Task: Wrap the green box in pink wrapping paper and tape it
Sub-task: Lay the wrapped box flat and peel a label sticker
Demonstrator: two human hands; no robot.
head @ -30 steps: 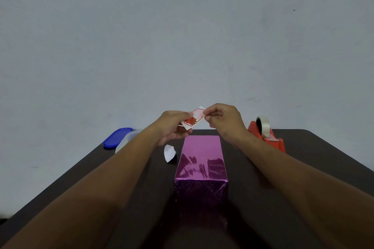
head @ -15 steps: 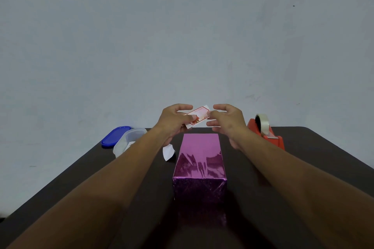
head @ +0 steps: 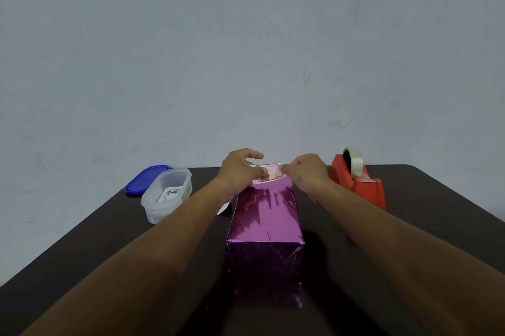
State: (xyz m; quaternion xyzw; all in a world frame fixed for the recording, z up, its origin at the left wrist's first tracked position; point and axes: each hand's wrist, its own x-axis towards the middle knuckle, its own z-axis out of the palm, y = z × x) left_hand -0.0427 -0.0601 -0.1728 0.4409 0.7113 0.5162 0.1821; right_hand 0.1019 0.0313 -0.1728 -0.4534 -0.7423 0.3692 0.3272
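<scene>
Wrapped box [head: 265,229] lies lengthwise on dark worktop [head: 410,226], near end toward the wearer; pink paper already covers it, no green showing. At box's far end, both hands meet over a small printed label [head: 269,173]. Left hand [head: 240,169] pinches label's left edge, other fingers curled; right hand [head: 306,174] pinches its right edge. Likely held taut so it lands flat on top. Left of box: clear tub [head: 166,193], blue lid [head: 144,179] behind it. Right of box: red tape dispenser [head: 358,182], kept within reach.
</scene>
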